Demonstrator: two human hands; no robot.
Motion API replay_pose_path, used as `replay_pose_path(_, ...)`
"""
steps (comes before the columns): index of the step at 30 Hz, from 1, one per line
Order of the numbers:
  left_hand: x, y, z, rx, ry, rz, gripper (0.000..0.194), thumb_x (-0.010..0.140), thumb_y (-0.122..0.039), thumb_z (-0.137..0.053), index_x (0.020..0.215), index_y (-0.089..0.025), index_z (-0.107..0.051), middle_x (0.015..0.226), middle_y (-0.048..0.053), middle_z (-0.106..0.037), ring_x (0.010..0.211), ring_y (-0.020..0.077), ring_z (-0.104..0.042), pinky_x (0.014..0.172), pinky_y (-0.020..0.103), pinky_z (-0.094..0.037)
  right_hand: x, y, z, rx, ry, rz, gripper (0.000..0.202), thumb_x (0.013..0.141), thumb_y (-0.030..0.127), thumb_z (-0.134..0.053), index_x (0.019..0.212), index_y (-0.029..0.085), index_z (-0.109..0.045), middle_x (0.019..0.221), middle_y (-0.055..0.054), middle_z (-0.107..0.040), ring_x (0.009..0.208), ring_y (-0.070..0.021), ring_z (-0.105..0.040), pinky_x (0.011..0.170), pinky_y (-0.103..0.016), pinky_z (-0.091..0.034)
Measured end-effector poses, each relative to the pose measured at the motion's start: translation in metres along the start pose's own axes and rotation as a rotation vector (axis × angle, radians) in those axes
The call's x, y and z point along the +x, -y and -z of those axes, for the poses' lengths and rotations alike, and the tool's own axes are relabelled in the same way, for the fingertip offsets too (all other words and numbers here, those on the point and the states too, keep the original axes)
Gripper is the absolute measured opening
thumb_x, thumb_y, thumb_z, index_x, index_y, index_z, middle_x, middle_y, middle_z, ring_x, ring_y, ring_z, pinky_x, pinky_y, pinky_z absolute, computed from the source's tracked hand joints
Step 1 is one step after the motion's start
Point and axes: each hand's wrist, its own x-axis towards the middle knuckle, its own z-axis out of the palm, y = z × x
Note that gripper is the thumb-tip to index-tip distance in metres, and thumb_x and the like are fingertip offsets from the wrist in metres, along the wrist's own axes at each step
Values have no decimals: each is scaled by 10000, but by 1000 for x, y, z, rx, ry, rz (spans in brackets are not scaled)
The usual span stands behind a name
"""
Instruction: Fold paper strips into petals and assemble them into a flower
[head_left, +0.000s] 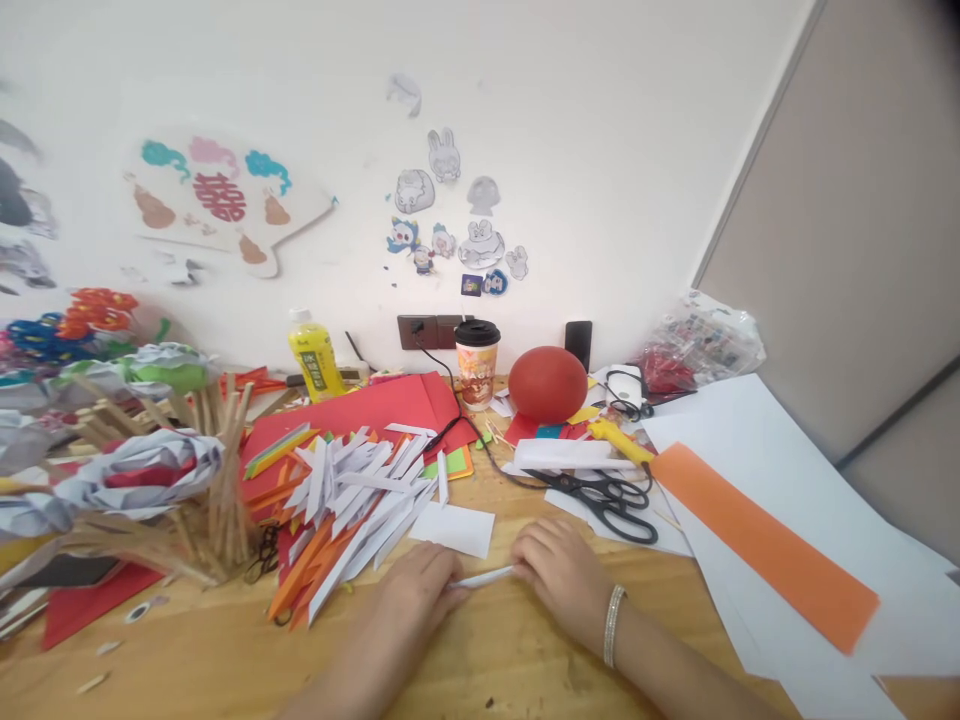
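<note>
Between my two hands lies a narrow strip of folded white paper (486, 577), held just over the front of the wooden table. My left hand (424, 585) is closed on its left end, and my right hand (559, 572) pinches the right end. Fingertips of both hands are partly hidden. A flat white paper rectangle (454, 528) lies just beyond the hands. To the left is a heap of folded white paper strips (367, 490), with orange paper strips (300, 570) beneath and beside them.
Black-handled scissors (600, 495) lie beyond my right hand, near a yellow glue gun (619, 440). A red balloon (547, 385), lidded cup (477, 368) and yellow bottle (315, 358) stand along the wall. White sheets (810, 520) under an orange strip (765, 545) cover the right. Wooden sticks (225, 480) stand left.
</note>
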Motion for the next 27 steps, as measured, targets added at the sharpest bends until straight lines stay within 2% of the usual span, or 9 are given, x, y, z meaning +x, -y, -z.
replay_pose_path(5, -2, -6, 12, -59, -8, -49, 124, 808, -159, -479, 724, -186, -565, 774, 16, -623, 746, 159, -577, 676, 243, -447, -2, -1, -1, 31, -60, -24, 194, 866, 94, -443, 722, 174, -545, 679, -15, -584, 652, -154, -522, 587, -260, -389)
replay_pose_path(9, -3, 10, 19, 25, -182, -163, 259, 872, -211, -358, 734, -208, -577, 726, 14, -611, 711, 155, -577, 649, 234, -451, 1, 3, 12, 102, -2, -44, 154, 867, 115, -445, 893, 172, -586, 811, -44, -637, 774, -176, -557, 687, -284, -447)
replay_pose_path(11, -2, 28, 27, 127, -353, -79, 283, 895, -280, -342, 755, -207, -576, 699, 21, -600, 699, 171, -580, 633, 250, -453, 2, 5, 16, 122, 46, -31, 254, 861, 156, -479, 1106, 178, -542, 1041, -72, -630, 950, -195, -541, 835, -328, -436)
replay_pose_path(14, 2, 57, 41, 324, -559, 43, 278, 901, -338, -330, 909, -198, -570, 849, 68, -646, 823, 220, -603, 738, 318, -459, 2, 5, 14, 97, 137, 49, 427, 856, 251, -516, 1273, 203, -438, 1314, -78, -483, 1181, -223, -412, 1006, -393, -320)
replay_pose_path(18, 9, 75, 48, 554, -555, 154, 341, 903, -326, -338, 1102, -121, -523, 873, 133, -664, 783, 259, -624, 683, 348, -471, 2, 2, 8, 106, 172, 115, 393, 818, 287, -587, 1194, 193, -522, 1233, -64, -557, 1135, -225, -441, 996, -385, -321)
replay_pose_path(20, 12, 71, 42, 604, -557, 74, 345, 904, -296, -345, 1139, -104, -509, 838, 134, -656, 753, 257, -619, 653, 348, -472, 2, 2, 9, 105, 153, 104, 301, 785, 277, -630, 1068, 181, -597, 1052, -61, -637, 995, -219, -509, 913, -370, -381)
replay_pose_path(22, 14, 61, 30, 596, -557, -129, 323, 901, -291, -369, 1139, -136, -523, 841, 116, -646, 777, 247, -612, 687, 355, -477, 2, 3, 11, 104, 126, 74, 256, 760, 285, -658, 988, 174, -623, 938, -58, -645, 895, -211, -525, 828, -350, -418)
replay_pose_path(25, 14, 46, 9, 506, -456, -515, 301, 899, -271, -408, 1165, -186, -517, 1084, 112, -618, 1002, 241, -573, 825, 360, -472, 2, 5, 11, 131, 77, 34, 372, 718, 333, -701, 1038, 175, -596, 1017, -66, -623, 922, -217, -515, 820, -344, -418)
replay_pose_path(27, 14, 38, -2, 450, -407, -621, 290, 911, -257, -409, 1167, -177, -519, 1128, 101, -614, 1055, 224, -555, 875, 348, -462, 3, 6, 9, 136, 73, 29, 417, 705, 345, -711, 1065, 182, -579, 1053, -62, -617, 937, -222, -513, 833, -347, -411)
